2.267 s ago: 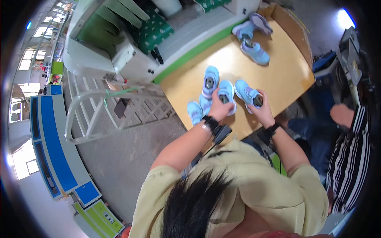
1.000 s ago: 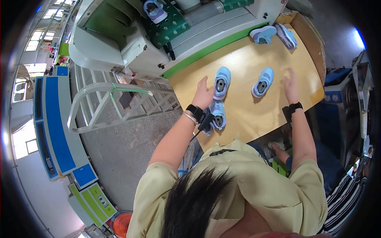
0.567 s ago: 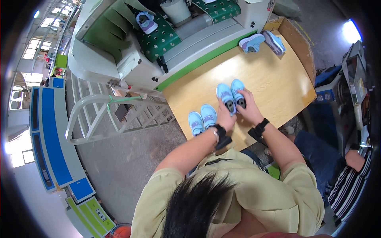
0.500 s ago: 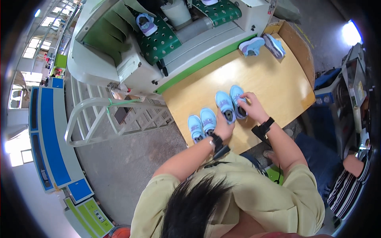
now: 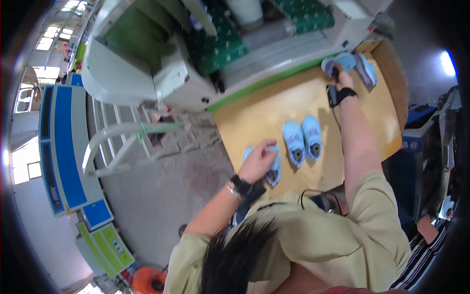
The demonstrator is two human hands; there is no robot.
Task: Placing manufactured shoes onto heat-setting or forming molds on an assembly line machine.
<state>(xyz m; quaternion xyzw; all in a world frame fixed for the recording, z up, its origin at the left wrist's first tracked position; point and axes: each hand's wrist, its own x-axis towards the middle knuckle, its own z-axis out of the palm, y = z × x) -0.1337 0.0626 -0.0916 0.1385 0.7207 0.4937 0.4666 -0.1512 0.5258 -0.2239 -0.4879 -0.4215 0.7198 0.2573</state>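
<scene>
At the far right of the wooden board, my right hand (image 5: 343, 80) is closed on the heel end of a light blue sneaker (image 5: 346, 60). A second blue and purple sneaker (image 5: 365, 71) lies close beside it. My left hand (image 5: 258, 164) hovers over or rests on a pair of light blue sneakers at the near left, thumb and forefinger apart; contact is unclear. One of that pair, a light blue sneaker (image 5: 275, 176), is half covered by the hand. Between my hands, two light blue sneakers (image 5: 293, 139) (image 5: 311, 133) stand side by side, toes pointing away.
The wooden board (image 5: 264, 105) abuts a white machine (image 5: 188, 81) with green perforated belts (image 5: 223, 49). A cardboard flap (image 5: 394, 73) borders its right side. White metal railing (image 5: 132, 166) stands at left. Another person's arm (image 5: 427, 229) shows at lower right.
My right hand has left the middle pair and reached far right to the sneaker there. My left hand has moved from the middle pair to the left pair. The view has shifted.
</scene>
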